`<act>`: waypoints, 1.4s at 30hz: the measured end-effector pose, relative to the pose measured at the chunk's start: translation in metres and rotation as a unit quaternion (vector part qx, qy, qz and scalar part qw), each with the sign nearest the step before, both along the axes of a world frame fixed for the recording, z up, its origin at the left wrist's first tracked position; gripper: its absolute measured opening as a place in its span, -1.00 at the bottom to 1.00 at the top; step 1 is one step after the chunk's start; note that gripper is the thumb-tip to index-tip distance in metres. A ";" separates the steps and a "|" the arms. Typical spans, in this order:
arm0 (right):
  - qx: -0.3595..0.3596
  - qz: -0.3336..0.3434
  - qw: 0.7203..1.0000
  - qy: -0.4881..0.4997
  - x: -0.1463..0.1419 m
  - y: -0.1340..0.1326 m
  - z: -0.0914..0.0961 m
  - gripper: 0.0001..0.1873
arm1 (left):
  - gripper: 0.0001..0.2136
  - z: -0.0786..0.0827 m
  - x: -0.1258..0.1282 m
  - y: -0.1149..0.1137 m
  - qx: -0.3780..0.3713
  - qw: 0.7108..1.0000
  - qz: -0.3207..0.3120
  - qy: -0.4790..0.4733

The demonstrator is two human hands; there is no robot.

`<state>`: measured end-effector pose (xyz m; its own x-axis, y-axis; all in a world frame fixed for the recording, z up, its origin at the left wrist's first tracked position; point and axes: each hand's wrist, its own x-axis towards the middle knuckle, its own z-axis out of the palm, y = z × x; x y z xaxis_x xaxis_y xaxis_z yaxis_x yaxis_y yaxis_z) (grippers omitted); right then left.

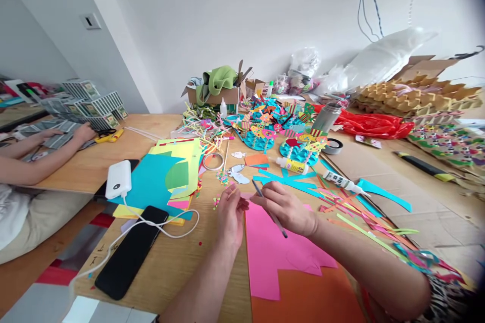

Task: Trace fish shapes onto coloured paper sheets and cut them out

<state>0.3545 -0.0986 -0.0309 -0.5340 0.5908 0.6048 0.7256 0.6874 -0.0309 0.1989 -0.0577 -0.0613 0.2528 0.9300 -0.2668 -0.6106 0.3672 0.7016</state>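
My right hand [286, 208] is closed round a thin grey pencil [270, 214] that slants down to the right, above a pink paper sheet [273, 252]. My left hand [230, 214] is just to its left, fingers pinched on a small pale scrap I cannot make out. The two hands nearly touch over the wooden table [178, 262]. An orange sheet [306, 298] lies under the pink one near the table's front edge.
A black phone [129, 252] is cabled to a white power bank [118, 179] on the left beside stacked coloured sheets [172, 174]. Glue bottles [291, 164], paper strips [364, 217], tape rolls [214, 161] and paper crafts [273, 126] crowd the far side. Another person's arms [38, 161] rest at left.
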 end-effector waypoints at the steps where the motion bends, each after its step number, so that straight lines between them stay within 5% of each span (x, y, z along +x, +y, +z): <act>1: 0.004 0.005 1.000 -0.016 0.001 -0.002 -0.003 -0.69 | -0.53 0.000 -0.001 0.001 0.004 1.000 0.001 0.005; 11: -0.049 -0.074 0.992 0.089 0.000 0.000 -0.011 -0.71 | -0.55 -0.003 -0.003 0.004 0.071 0.991 0.039 0.106; 19: -0.309 -0.115 0.885 0.330 -0.005 0.010 -0.007 -0.79 | -0.61 -0.006 -0.002 0.003 0.115 0.981 0.056 0.143; 25: -0.316 -0.179 0.887 0.285 0.015 0.056 -0.008 -0.78 | -0.57 -0.005 -0.002 0.004 0.077 0.983 0.089 0.141; 34: -0.294 -0.336 0.871 0.205 0.029 0.161 -0.025 -0.77 | -0.63 -0.011 -0.001 0.001 0.100 0.981 0.039 0.164; 42: -0.303 -0.383 0.862 0.138 0.031 0.186 -0.034 -0.67 | -0.59 -0.013 0.001 -0.001 0.098 0.983 0.019 0.154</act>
<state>0.3858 0.0877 -0.0647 0.2676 0.9580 0.1027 0.8672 -0.1930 -0.4590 0.2001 -0.0589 -0.0746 0.1525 0.9784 -0.1394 -0.3691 0.1873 0.9103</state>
